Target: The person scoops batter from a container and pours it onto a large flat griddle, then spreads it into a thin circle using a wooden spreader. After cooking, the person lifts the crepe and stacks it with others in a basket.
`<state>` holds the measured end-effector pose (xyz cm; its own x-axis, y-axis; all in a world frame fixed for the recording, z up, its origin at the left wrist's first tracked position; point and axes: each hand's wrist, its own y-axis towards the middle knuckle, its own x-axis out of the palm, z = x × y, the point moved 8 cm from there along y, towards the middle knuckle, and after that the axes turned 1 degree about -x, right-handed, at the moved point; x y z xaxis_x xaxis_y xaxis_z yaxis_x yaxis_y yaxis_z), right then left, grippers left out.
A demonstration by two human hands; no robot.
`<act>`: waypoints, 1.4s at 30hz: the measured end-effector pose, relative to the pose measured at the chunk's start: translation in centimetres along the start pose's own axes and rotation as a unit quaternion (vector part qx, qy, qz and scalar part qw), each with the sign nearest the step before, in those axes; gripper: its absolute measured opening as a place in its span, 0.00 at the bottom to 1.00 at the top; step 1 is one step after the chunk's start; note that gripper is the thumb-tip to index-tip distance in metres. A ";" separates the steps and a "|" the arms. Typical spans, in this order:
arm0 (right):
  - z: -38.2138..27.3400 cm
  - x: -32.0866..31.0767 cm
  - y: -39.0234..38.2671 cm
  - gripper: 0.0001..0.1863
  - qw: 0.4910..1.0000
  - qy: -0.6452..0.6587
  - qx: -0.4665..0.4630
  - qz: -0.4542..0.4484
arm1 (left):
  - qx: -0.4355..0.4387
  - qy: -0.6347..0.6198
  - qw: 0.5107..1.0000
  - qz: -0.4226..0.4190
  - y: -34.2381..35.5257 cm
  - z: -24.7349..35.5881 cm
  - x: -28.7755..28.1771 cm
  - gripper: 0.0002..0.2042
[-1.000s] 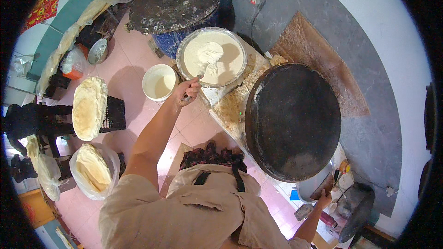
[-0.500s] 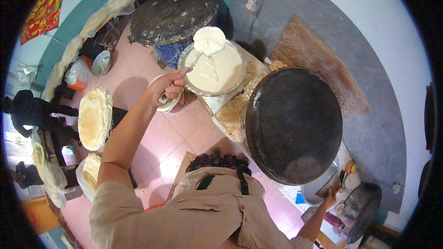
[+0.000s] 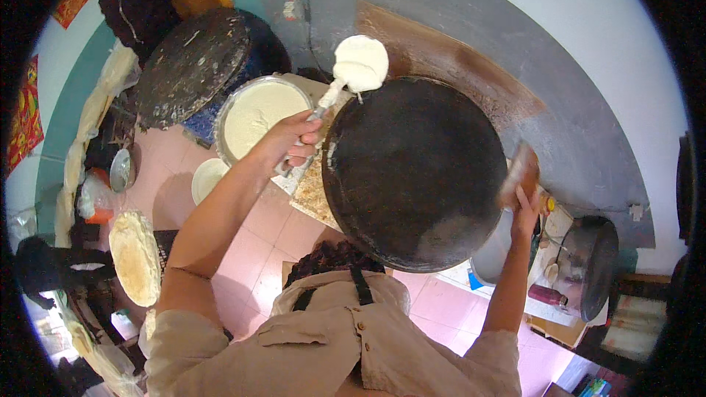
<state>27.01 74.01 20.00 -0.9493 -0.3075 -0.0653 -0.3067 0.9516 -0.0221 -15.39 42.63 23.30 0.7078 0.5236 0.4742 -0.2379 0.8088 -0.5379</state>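
My left hand (image 3: 298,140) is closed around the handle of a ladle (image 3: 360,62) heaped with cream-coloured batter, held high over the back left edge of a large black round griddle (image 3: 412,184), with a drip hanging beneath it. Left of the griddle, a steel basin (image 3: 222,117) holds more batter. My right hand (image 3: 523,206) grips a flat brownish scraper (image 3: 521,165), blurred by motion, at the griddle's right edge.
A blue drum with a dark crusted lid (image 3: 184,59) stands at back left, beside a figure in dark clothing (image 3: 136,7). A white pail (image 3: 202,184) is on the floor, a pale flatbread stack (image 3: 132,257) at left, a dark round pan (image 3: 592,265) at right.
My left hand has lifted the loaded ladle out of the basin and rightward toward the griddle. My right hand has raised the scraper from the lower bowl to the griddle's edge. The view has shifted.
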 end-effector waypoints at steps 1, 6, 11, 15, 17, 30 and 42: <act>-1.0 2.1 1.4 0.23 0.999 -0.011 -0.036 -0.026 | 0.009 0.024 1.000 -0.003 1.6 -0.2 1.3 0.09; -4.5 14.1 7.8 0.20 0.933 -0.263 -0.226 -0.096 | 0.041 0.116 0.992 0.035 7.5 -2.6 3.6 0.11; -4.8 23.3 11.4 0.13 0.844 -0.440 -0.298 -0.073 | 0.079 0.266 0.954 0.112 9.2 -4.0 4.3 0.19; -4.3 25.9 11.7 0.10 0.824 -0.419 -0.368 -0.101 | 0.192 0.403 0.885 0.133 9.7 -3.6 4.2 0.20; -4.0 27.2 10.1 0.09 0.814 -0.390 -0.399 -0.160 | 0.279 0.445 0.840 0.134 9.7 -3.0 4.4 0.21; -1.6 26.1 11.3 0.11 0.809 -0.402 -0.395 -0.166 | 0.112 0.232 0.958 0.127 9.4 -5.9 3.9 0.20; -2.7 24.2 8.6 0.10 0.807 -0.406 -0.373 -0.212 | 0.074 0.040 0.996 0.017 10.1 -6.7 4.6 0.19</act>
<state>1.16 74.79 20.94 -0.4826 -0.2157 -0.8489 -0.8357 0.4035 0.3726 -10.09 51.39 15.44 0.7466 0.5330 0.3981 -0.3533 0.8247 -0.4416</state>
